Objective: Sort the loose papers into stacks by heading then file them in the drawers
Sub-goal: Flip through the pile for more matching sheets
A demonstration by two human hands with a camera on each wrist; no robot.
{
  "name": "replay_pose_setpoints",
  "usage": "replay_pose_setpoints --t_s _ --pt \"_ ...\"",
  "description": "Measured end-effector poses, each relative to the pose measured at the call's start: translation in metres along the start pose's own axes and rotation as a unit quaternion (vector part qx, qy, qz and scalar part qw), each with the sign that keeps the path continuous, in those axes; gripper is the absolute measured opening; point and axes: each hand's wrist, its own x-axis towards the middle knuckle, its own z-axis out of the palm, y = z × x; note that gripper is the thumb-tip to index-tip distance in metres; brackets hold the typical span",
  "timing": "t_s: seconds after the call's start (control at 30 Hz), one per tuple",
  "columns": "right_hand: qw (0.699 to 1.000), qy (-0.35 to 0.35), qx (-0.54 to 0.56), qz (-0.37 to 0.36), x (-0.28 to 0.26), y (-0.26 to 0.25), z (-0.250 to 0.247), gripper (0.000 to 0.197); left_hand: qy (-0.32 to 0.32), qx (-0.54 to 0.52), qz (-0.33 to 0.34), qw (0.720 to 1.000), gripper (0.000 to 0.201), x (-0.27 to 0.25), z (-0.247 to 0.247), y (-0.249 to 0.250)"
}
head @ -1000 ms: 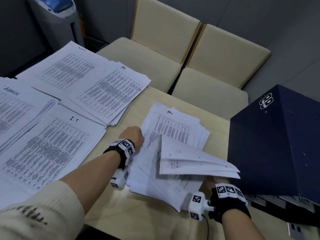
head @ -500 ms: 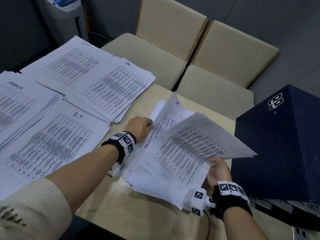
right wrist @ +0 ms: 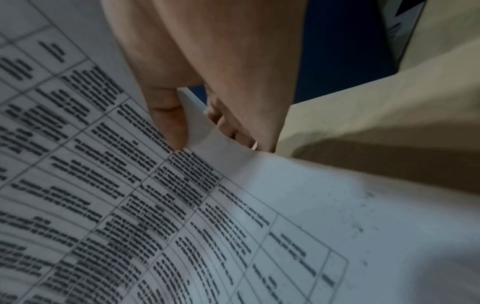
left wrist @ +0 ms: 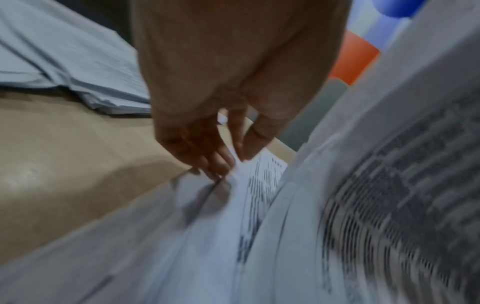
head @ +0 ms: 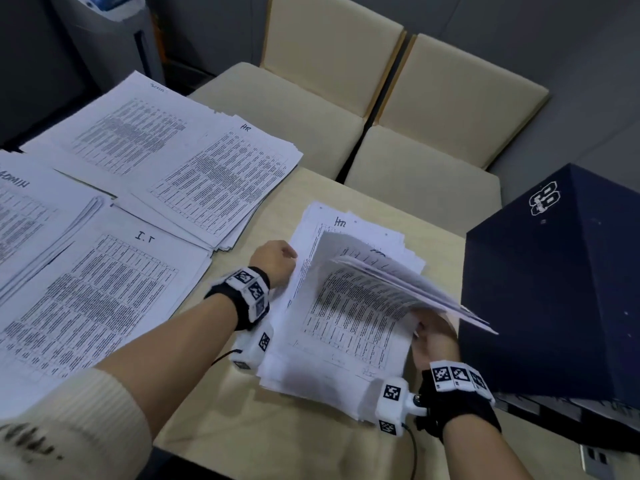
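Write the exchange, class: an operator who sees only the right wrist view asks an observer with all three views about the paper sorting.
Operator: I see the right hand pinching lifted sheets. And the left?
Observer: The left hand pinches a sheet at the left edge of the loose pile.
Operator: Any heading exposed?
Observer: The uncovered page reads HR.
Operator: Where does that belong?
Observer: A sorted HR stack lies further left on the table.

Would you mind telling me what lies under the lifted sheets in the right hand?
A printed table page topping the loose white paper pile, handwritten heading hidden by those lifted sheets.
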Motion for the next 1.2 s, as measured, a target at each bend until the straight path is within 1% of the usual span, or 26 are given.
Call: replay_pose_setpoints --t_s 0.03,0.07,0.13,0.27,0.33,0.4,0.43,0.47,0.5,0.57,0.6,0.63,0.67,0.7,0.73,0.77,0.8,0.83,0.87,0.93,0.97,1.0,1.07,1.13,1.17,1.2 --pt "0.999 -0.014 0.029 -0.011 -0.002 0.001 -0.001 0.024 0.028 0.066 -0.011 0.997 0.015 0.001 0.003 -0.002" --pt "0.999 -0.022 0.038 -0.006 -0.006 -0.001 -0.001 0.028 0.032 0.112 -0.019 0.993 0.016 0.002 0.007 -0.004" --pt "1.000 -0.006 0.027 0.007 -0.009 -0.003 -0.003 0.022 0.020 0.155 -0.019 0.987 0.026 0.001 0.012 -0.003" --pt "0.999 -0.009 0.035 0.028 -0.006 0.000 -0.006 0.015 0.056 0.223 0.042 0.972 0.036 0.007 0.017 -0.004" --pt "0.999 0.006 0.035 0.040 -0.005 -0.003 -0.004 0.018 0.057 0.289 0.067 0.953 0.034 0.008 0.010 -0.001" --pt "0.998 0.019 0.044 0.033 -0.002 -0.003 -0.002 0.024 0.062 0.369 0.092 0.923 0.045 0.007 0.000 0.004" --pt "0.999 0.035 0.023 0.006 0.006 0.000 -0.003 0.026 0.067 0.396 0.111 0.909 0.052 0.006 -0.005 0.005" --pt "1.000 0.016 0.010 0.011 0.009 0.003 -0.001 0.025 0.069 0.396 0.135 0.906 0.056 0.006 -0.009 0.007" --pt "0.997 -0.033 0.032 0.063 0.009 0.000 0.002 0.022 0.058 0.361 0.159 0.917 0.054 0.007 -0.013 0.008" --pt "0.997 -0.049 0.011 0.062 0.010 0.000 0.005 0.021 -0.011 0.202 0.196 0.960 0.040 0.006 -0.018 0.008" --pt "0.995 -0.071 0.028 0.069 0.012 0.000 0.006 0.023 -0.056 0.112 0.196 0.973 0.031 0.004 -0.020 0.008" --pt "0.995 -0.071 0.033 0.068 0.017 0.002 0.008 0.021 -0.099 0.029 0.180 0.978 0.025 0.002 -0.021 0.008" --pt "0.996 -0.058 0.019 0.061 0.018 0.000 0.010 0.015 -0.135 -0.043 0.156 0.978 0.025 -0.001 -0.021 0.007" --pt "0.994 -0.059 0.034 0.084 0.021 -0.001 0.012 0.013 -0.170 -0.106 0.126 0.972 0.032 -0.003 -0.020 0.006" --pt "0.994 -0.062 0.032 0.078 0.020 -0.002 0.013 0.018 -0.210 -0.157 0.100 0.960 0.040 -0.005 -0.019 0.007" --pt "0.995 -0.063 0.038 0.072 0.014 -0.005 0.015 0.017 -0.244 -0.188 0.082 0.948 0.046 -0.006 -0.017 0.007" --pt "0.996 -0.063 0.043 0.055 0.009 -0.009 0.017 0.007 -0.259 -0.198 0.073 0.942 0.050 -0.005 -0.016 0.007" --pt "0.995 -0.063 0.065 0.050 0.003 -0.013 0.020 0.010 -0.251 -0.192 0.071 0.946 0.049 -0.006 -0.014 0.008" --pt "0.993 -0.073 0.077 0.054 -0.004 -0.016 0.021 0.018 -0.216 -0.166 0.070 0.960 0.045 -0.004 -0.012 0.008" --pt "0.993 -0.084 0.060 0.049 -0.009 -0.014 0.020 0.018 -0.089 -0.057 0.054 0.993 0.034 0.004 -0.004 0.005" --pt "0.995 -0.074 0.055 0.043 -0.008 -0.012 0.018 0.017 -0.030 0.006 0.032 0.999 0.027 0.007 0.000 0.003" --pt "0.995 -0.065 0.061 0.034 -0.006 -0.010 0.014 0.017 0.006 0.069 0.011 0.997 0.018 0.008 0.004 0.001" --pt "0.996 -0.061 0.062 0.033 -0.009 -0.013 0.013 0.017 0.043 0.144 0.000 0.989 0.005 0.006 0.009 0.001" --pt "0.995 -0.075 0.045 0.053 -0.011 -0.016 0.011 0.013 0.077 0.134 0.046 0.987 0.020 0.005 0.012 0.001" --pt "0.993 -0.083 0.042 0.068 -0.014 -0.020 0.011 0.009 0.064 0.110 0.090 0.988 0.030 0.002 0.013 0.003" --pt "0.990 -0.101 0.051 0.085 -0.018 -0.025 0.011 0.012 0.025 0.094 0.135 0.986 0.038 0.000 0.013 0.005"
